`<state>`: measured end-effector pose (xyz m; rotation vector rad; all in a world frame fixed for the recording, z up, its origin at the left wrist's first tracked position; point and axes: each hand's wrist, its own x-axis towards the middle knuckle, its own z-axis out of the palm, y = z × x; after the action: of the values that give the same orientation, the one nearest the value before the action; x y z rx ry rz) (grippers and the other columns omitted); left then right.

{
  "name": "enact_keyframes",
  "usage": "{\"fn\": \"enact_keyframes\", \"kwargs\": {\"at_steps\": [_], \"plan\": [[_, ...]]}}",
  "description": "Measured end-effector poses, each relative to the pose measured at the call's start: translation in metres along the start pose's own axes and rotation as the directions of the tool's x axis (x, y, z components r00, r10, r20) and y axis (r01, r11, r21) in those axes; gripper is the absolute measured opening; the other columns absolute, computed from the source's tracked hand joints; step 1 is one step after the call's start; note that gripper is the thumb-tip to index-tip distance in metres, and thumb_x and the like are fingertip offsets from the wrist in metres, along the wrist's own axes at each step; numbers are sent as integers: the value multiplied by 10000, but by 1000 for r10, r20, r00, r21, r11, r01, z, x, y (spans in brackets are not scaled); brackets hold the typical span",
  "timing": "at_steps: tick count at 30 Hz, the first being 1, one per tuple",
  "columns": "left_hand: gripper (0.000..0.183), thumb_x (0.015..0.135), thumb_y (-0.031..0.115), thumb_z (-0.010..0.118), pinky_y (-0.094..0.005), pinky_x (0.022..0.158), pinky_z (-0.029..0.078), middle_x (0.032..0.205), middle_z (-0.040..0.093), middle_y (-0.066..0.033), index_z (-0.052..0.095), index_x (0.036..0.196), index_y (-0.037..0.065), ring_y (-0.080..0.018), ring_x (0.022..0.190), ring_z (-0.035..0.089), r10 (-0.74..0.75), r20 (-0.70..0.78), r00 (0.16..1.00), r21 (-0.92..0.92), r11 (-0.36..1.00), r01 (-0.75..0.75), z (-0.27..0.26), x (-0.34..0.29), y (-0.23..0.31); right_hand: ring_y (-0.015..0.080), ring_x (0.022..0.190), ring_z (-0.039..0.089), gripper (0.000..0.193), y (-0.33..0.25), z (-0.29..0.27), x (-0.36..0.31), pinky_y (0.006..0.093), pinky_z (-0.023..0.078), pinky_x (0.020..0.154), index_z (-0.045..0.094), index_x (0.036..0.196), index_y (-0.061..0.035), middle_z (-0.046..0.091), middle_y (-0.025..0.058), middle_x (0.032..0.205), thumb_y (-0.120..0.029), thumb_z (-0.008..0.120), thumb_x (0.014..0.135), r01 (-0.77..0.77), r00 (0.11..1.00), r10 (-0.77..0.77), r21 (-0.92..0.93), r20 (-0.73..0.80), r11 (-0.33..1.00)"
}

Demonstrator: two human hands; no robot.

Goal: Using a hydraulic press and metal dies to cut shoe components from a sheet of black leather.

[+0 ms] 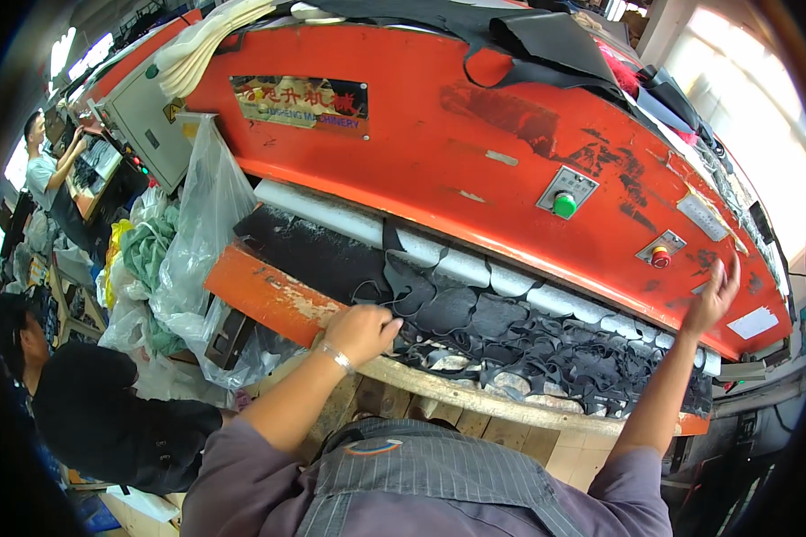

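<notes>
Handle the black cut material (448,309) piece by piece, I'd judge, easing the thin strips apart — and keep fingers out from under the red press (394,170). The left hand (360,333) is below the press, fingers curled in; tips hidden, so I cannot tell whether they hold anything. The right hand (713,300), fingers stretched and seemingly bare, is raised before the press's right end. The material lies along the press's lower front — matte, curling, tangled rightward

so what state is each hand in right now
Left hand: curled closed; whether it holds anything cannot be told.
Right hand: open, nothing visible in it.
</notes>
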<state>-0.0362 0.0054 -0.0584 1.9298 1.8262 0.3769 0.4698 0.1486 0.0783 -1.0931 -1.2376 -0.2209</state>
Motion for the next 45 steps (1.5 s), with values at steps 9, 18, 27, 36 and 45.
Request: {"fn": "enact_keyframes", "kwargs": {"at_steps": [9,18,27,36,45], "plan": [[283,829,262,594,-421,728,442,723,578,-86,647,640,59,-279,789,561,88,-385,919,106,993,-51,39,-39,-13,276,1020,599,296,-207,256,-134,388,474,884,640,1026,-56,650,94,1041,-44,673,732,532,308,-840,651,448,542],[227,786,231,661,-403,667,469,686,591,-100,665,647,52,-292,735,588,61,-173,983,-144,986,-86,11,-24,-32,271,1190,531,221,-133,417,-195,385,438,970,700,925,-65,634,101,1156,-138,519,820,551,-416,-707,777,572,304],[115,811,73,654,-357,749,481,837,634,-123,674,908,15,-291,818,603,204,-513,834,-228,904,-362,-61,107,-48,242,1007,568,191,-116,418,-149,422,460,904,646,860,-102,607,53,925,-173,614,686,537,-358,-700,750,617,386],[667,796,126,647,-416,1010,362,1125,657,-143,378,1388,-22,-312,1109,563,303,-319,898,-183,910,-372,18,220,-52,410,890,612,284,-27,301,-189,486,497,803,629,864,-20,643,204,944,-284,528,889,225,376,295,-395,879,891],[669,751,154,730,-385,975,392,1079,694,-92,463,1341,-10,-302,1059,574,211,-385,898,-224,923,-313,32,233,-46,335,1192,495,585,-11,242,-215,437,300,1052,534,1322,-126,551,159,1299,-315,717,800,69,454,118,-166,883,984]]}}
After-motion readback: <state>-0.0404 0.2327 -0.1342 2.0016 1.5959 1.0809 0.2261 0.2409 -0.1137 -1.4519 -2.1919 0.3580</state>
